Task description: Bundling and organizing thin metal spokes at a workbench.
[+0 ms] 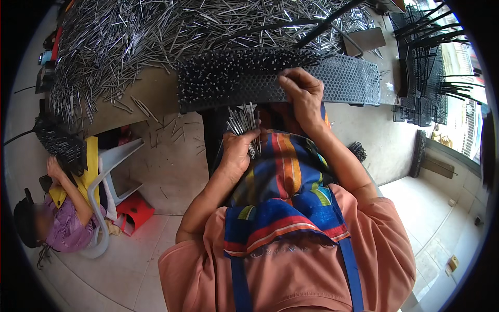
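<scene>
My left hand (237,151) is closed round a bundle of thin metal rods (243,120), held above my lap, their ends fanning upward. Over the front edge of a dark perforated plate (345,78), my right hand (307,96) has thumb and forefinger pinched together. Whether a rod is between those fingertips is too small to make out. Many upright dark pins (208,78) stand in the holes across the plate's left part and along its far edge. Toward the right, the holes show bare.
A large heap of loose metal rods (150,36) covers the table (117,115) behind the plate. A dark metal bar (327,26) crosses above it. Dark mesh racks (416,67) stand at right. Another person (67,223) sits at left by a grey plastic chair (99,179).
</scene>
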